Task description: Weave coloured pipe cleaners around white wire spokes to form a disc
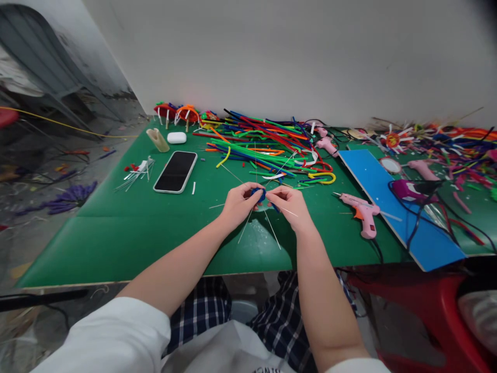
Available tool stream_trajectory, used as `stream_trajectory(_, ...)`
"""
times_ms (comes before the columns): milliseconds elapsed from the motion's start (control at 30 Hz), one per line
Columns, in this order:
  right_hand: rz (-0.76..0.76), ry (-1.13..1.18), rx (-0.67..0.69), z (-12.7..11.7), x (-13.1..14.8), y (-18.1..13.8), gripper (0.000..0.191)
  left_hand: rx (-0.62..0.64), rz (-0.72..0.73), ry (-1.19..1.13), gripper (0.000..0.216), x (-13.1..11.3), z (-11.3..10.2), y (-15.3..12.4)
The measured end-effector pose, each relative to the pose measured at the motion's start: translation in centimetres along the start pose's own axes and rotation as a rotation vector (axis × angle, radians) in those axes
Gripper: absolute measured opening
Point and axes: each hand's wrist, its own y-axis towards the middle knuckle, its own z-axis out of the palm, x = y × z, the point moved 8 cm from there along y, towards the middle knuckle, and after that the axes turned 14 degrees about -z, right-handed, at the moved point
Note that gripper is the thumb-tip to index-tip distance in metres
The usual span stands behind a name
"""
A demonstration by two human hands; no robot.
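I hold a blue piece (259,194) just above the green table (116,248), in front of me at the centre of my dial. My left hand (240,202) pinches it between thumb and fingers. My right hand (291,202) is also closed on it, at its three o'clock side; whether those fingertips grip its blue strand or a wire, I cannot tell. Thin wires (273,230) fan out from it all round, two of them pointing towards five and seven.

Between nine and ten lies the phone (176,172), dark screen up, with the white case (176,138) beyond it at ten, near a beige holder (157,140). At twelve, pipe cleaners (264,124) in many colours lie heaped. The pink glue gun (359,204) lies at three, nozzle towards me, partly over the blue board (365,171), which also bears a purple tool (411,190).
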Motion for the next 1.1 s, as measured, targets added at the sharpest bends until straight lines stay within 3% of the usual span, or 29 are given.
stream_trajectory(300, 0.123, 0.146, 0.036, 0.2, -0.8, -0.5, 0.030, -0.019, -0.030, -0.032, 0.026, 0.1, -0.3, 0.2)
stream_trajectory(500, 0.010, 0.147, 0.058, 0.0, -0.6, -0.2, 0.025, 0.025, -0.086, -0.137, 0.028, 0.7, -0.3, 0.7)
stream_trajectory(767, -0.183, -0.099, -0.011, -0.4, 0.9, 0.2, 0.021, 0.059, -0.156, -0.222, 0.030, 1.2, -0.2, 0.7)
stream_trajectory(1100, -0.155, -0.119, -0.064, -0.7, 0.8, 0.1, 0.022, 0.073, -0.141, -0.199, 0.031, 1.0, 0.1, 0.6)
